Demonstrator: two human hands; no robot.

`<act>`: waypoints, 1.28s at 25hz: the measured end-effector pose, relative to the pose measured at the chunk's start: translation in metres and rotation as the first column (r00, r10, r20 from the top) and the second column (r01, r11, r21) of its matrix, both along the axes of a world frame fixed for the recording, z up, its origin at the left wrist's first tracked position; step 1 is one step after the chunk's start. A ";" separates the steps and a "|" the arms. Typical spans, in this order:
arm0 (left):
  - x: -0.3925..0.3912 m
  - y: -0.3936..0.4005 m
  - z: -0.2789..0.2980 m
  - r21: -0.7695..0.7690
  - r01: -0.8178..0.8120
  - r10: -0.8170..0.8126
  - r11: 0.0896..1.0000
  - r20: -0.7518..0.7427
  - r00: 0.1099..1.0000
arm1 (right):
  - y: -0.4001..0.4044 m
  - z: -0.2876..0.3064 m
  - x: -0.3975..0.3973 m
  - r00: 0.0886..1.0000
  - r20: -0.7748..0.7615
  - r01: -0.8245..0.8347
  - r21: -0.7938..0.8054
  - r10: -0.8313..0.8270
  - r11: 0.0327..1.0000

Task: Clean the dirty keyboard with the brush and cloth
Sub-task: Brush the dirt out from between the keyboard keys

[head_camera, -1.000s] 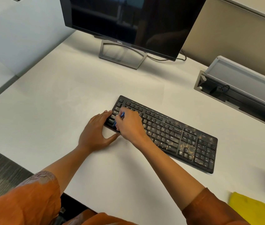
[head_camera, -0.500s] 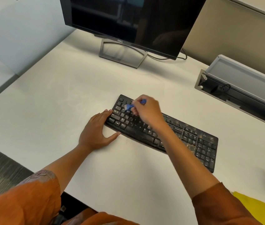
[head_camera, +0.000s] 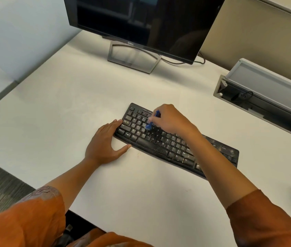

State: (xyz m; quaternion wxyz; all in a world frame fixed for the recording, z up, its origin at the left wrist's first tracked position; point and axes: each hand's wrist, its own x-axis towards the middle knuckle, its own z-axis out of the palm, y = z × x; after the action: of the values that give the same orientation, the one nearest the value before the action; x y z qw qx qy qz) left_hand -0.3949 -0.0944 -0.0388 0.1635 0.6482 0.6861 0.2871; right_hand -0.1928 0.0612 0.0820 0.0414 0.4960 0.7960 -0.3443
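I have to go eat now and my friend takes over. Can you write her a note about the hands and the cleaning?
Left hand: flat on the desk, bracing the keyboard's left end.
Right hand: holding the small blue brush, bristles on the left-side letter keys.
Done: the left keys look mostly clean.
Left: crumbs and grime cover the middle and right keys. Brush those, then wipe with the cloth, which is out of view now.

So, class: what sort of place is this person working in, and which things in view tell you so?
Most likely an office workstation. A monitor stands on a white desk between partition panels, and a cable tray is set into the desk's edge.
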 end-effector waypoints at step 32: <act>0.001 -0.002 0.000 -0.012 -0.024 0.024 1.000 -0.008 1.000 | -0.066 0.011 0.058 0.974 -0.161 -0.156 0.040 0.161 0.987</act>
State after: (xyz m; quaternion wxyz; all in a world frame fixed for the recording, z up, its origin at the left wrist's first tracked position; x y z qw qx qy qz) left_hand -0.3939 -0.0961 -0.0384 0.1613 0.6400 0.6962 0.2825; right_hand -0.1349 -0.0048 0.0932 -0.0036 0.4014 0.8385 -0.3686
